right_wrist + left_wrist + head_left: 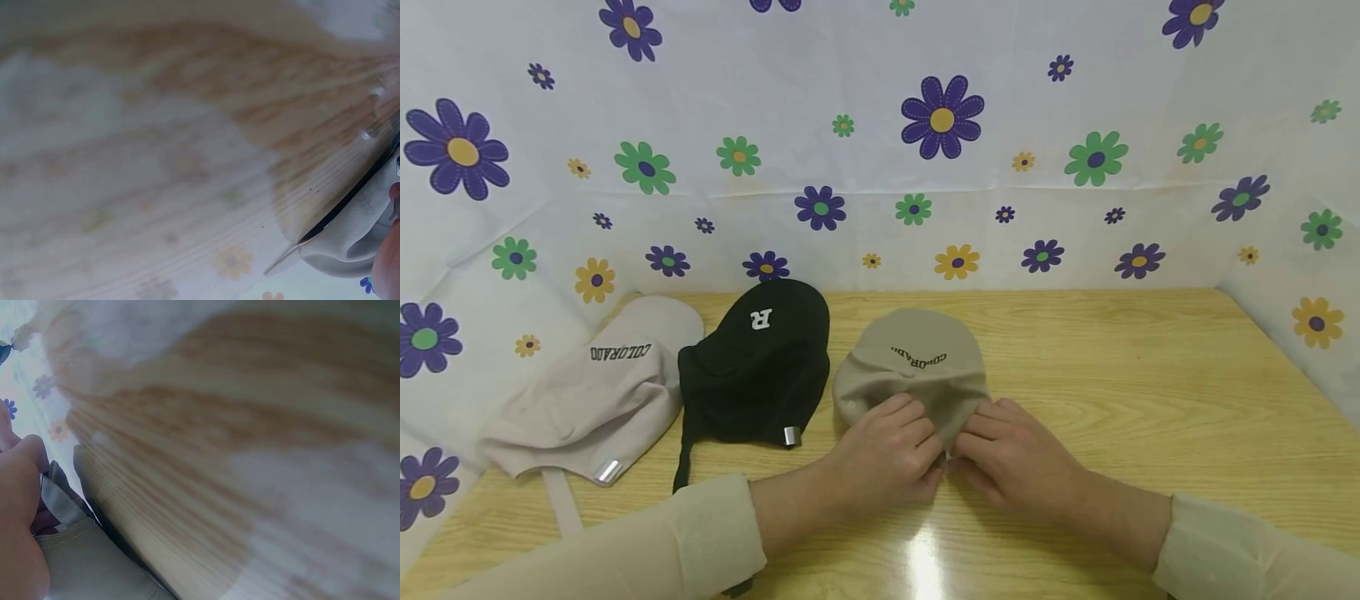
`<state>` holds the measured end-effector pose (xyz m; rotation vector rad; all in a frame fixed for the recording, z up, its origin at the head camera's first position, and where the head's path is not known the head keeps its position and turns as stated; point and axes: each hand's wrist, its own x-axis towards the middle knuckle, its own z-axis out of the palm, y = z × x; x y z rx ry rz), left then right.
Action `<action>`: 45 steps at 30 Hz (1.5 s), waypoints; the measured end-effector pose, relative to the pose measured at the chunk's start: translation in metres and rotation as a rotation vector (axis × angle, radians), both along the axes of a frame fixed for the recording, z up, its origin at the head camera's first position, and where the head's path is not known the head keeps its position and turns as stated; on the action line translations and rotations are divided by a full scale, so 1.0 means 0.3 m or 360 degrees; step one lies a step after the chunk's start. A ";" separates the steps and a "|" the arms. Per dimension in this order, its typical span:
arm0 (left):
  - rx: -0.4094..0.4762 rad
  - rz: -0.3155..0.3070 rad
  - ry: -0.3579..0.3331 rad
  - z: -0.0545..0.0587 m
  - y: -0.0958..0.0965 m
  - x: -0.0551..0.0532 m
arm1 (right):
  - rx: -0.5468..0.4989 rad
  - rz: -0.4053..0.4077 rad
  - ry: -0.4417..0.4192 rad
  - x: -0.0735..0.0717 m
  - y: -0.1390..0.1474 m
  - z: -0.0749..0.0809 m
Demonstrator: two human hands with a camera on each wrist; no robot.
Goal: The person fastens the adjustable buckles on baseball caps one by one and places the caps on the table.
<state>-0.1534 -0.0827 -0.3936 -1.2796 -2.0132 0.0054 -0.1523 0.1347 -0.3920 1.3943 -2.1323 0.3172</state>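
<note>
White flowered cloth (865, 50) behind a wood-grain table (1150, 375), a tan cap (917, 333) gripped mid-table.
A pale pink cap (647, 400) and a black cap (760, 375) lie left of the tan one, whose brim points away from the person. The left sleeve (715, 525) crosses over the black cap's strap (683, 467), so a sweep of that arm might drag the cap. Both hands, left hand (887, 442) and right hand (1018, 454), pinch the tan cap's near edge, fingers curled and close together; pulling hard there could cave in its soft, creased crown. A narrow band (60, 503), probably its strap, shows at the left hand; held by so little, it could slip loose.
</note>
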 end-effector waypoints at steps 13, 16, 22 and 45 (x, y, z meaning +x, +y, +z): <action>-0.0002 0.0009 0.0037 -0.003 0.000 -0.002 | 0.0037 -0.0078 -0.0070 0.000 0.005 -0.006; -0.0004 0.0010 0.0042 -0.005 0.000 -0.002 | 0.0037 -0.0086 -0.0080 0.001 0.006 -0.008; -0.0002 0.0025 0.0002 -0.009 -0.003 -0.003 | -0.0008 -0.0086 -0.0083 -0.003 0.007 -0.013; -0.0025 0.0074 -0.0053 -0.011 -0.004 0.003 | -0.0132 -0.0041 -0.0083 -0.010 0.007 -0.024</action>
